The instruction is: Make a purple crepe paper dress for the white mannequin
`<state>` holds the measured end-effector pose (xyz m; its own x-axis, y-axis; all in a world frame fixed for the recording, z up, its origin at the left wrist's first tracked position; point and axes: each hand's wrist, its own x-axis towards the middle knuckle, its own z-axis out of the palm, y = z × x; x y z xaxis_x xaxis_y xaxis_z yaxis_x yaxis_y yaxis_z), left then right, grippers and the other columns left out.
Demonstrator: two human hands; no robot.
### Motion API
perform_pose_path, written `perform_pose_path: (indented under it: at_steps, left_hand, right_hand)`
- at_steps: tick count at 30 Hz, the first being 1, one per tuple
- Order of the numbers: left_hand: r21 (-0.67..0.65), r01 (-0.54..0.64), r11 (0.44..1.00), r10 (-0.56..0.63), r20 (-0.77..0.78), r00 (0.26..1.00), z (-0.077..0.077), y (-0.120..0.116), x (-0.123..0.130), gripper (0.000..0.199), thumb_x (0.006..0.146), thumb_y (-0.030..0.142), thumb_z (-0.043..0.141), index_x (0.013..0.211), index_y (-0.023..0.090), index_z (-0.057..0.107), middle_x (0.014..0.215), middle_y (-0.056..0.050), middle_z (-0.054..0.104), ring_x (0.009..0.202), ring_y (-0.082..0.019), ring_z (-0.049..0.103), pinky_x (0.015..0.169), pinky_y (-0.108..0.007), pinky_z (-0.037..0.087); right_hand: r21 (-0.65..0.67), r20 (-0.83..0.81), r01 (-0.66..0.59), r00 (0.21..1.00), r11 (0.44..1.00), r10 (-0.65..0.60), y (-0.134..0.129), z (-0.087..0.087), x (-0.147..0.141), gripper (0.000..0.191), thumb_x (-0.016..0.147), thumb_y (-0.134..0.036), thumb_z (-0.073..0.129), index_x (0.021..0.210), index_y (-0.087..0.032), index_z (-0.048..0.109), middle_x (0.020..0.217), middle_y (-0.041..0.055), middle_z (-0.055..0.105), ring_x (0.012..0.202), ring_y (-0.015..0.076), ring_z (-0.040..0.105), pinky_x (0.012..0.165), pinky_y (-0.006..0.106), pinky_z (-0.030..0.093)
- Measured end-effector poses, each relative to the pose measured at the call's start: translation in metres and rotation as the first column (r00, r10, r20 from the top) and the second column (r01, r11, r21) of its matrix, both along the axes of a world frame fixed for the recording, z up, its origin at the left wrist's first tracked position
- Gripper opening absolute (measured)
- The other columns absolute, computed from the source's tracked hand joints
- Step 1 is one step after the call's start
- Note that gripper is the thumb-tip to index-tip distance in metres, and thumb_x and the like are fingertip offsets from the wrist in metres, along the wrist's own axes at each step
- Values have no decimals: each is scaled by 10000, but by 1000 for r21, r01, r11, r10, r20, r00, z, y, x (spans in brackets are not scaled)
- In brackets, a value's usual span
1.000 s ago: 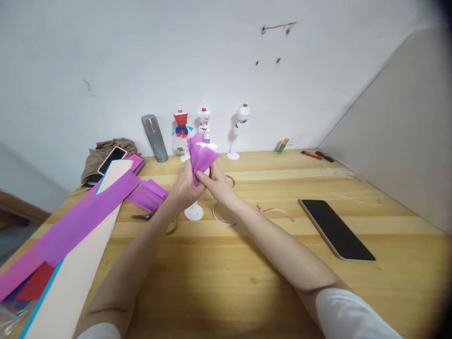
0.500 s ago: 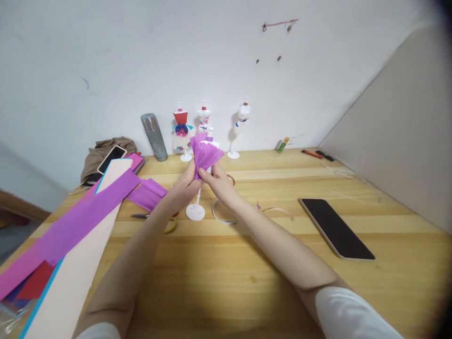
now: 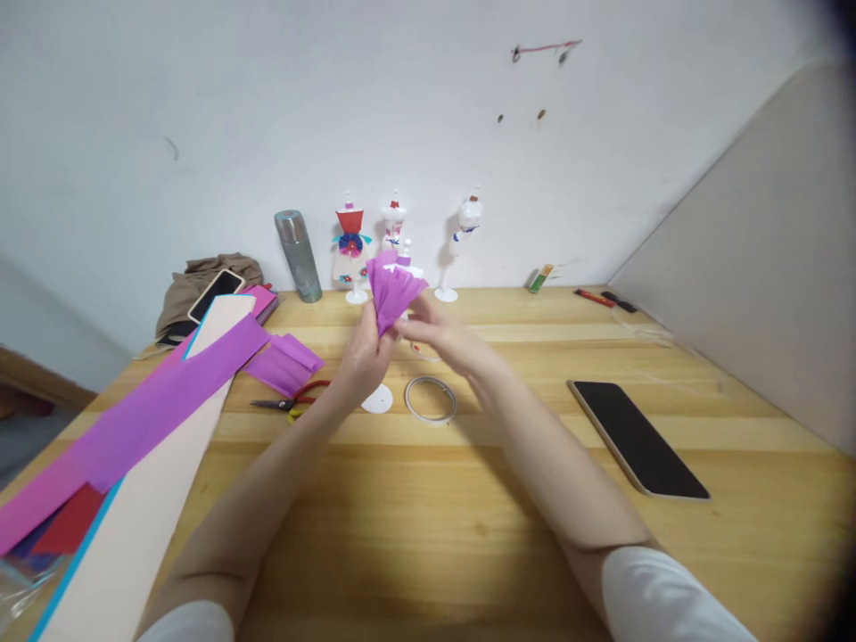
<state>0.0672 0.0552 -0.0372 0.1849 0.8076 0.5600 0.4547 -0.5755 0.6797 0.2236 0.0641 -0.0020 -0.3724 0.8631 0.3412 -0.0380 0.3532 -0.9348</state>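
A pleated purple paper piece (image 3: 394, 292) fans out at the front of a small white mannequin on a round white base (image 3: 377, 399). My left hand (image 3: 365, 352) is closed on the gathered lower end of the paper. Just to the right, my right hand (image 3: 445, 334) has its fingers apart, close beside the gathered end, and looks a little blurred. Whether its fingertips touch the paper cannot be made out. The mannequin's body is mostly hidden behind the paper and my left hand.
Scissors (image 3: 291, 404) and a grey wire ring (image 3: 431, 400) lie near my hands. Purple strips (image 3: 167, 406) cover the left side. A phone (image 3: 635, 437) lies right. A flask (image 3: 298, 256) and dressed mannequins (image 3: 350, 234) stand by the wall.
My right hand has let go of the paper and moved slightly right, its fingers opening. The view has shifted a little, and more of the wire ring and scissors shows.
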Motion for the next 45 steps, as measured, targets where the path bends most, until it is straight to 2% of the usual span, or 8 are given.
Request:
perform_pose_path:
  at_steps: [2,5,10,21,28,33,39,45]
  left_hand:
    - [-6,-11,1000,11,-9,1000,0,-2,2,460,941,267,461,1373,122,397,1227,-181,602,1133,-294,594,978,-467,474]
    - [1,-8,1000,8,-32,999,2,-5,6,438,934,256,477,1352,140,417,1202,-169,599,1151,-307,581,986,-498,466]
    - [86,33,996,-26,-86,996,2,-10,12,454,934,241,471,1378,189,396,1214,-155,591,1156,-299,581,981,-508,476]
    - [212,-19,977,68,-229,971,3,-10,9,493,991,323,420,1462,226,311,1330,-156,541,1246,-320,553,1025,-476,469]
    - [175,-19,984,67,-275,959,6,-10,9,493,996,280,381,1465,156,296,1365,-207,531,1282,-342,528,1052,-503,448]
    - [163,-34,986,77,-268,960,10,-13,9,503,989,296,414,1452,133,304,1359,-210,530,1275,-352,529,1042,-516,454]
    - [199,-32,979,82,-244,966,8,-12,9,476,991,272,408,1452,182,332,1317,-182,561,1228,-306,557,1036,-449,462]
    - [312,-67,948,173,-328,929,1,-4,5,514,971,225,385,1480,167,331,1311,-176,584,1212,-285,574,1013,-442,467]
  right_hand:
    - [155,6,167,985,974,-170,-5,16,21,626,768,-453,710,1350,-337,508,1389,80,576,1257,320,563,1054,586,462]
    - [517,26,333,915,789,-403,-25,40,43,490,783,-445,721,1246,-353,589,1519,34,441,1442,344,368,1138,604,367]
    - [805,185,134,869,578,-459,-48,59,48,243,854,-402,653,1086,-333,664,1609,-44,303,1536,320,173,1210,568,272]
    - [877,203,75,838,475,-506,-37,59,55,196,901,-395,637,775,-248,661,1526,1,463,1511,339,246,1222,601,207]
    - [802,233,144,818,579,-526,-43,61,53,319,806,-562,714,914,-268,653,1482,44,500,1491,393,265,1181,655,244]
    - [853,209,105,829,512,-519,-41,56,52,381,790,-576,729,959,-248,634,1452,89,508,1497,379,250,1203,626,220]
    - [847,194,97,859,522,-474,-39,55,51,296,819,-539,709,905,-263,644,1449,66,519,1499,371,256,1199,620,238]
    - [848,112,213,823,486,-557,-47,57,52,116,931,-350,569,933,-278,658,1089,68,700,1166,293,618,989,522,495]
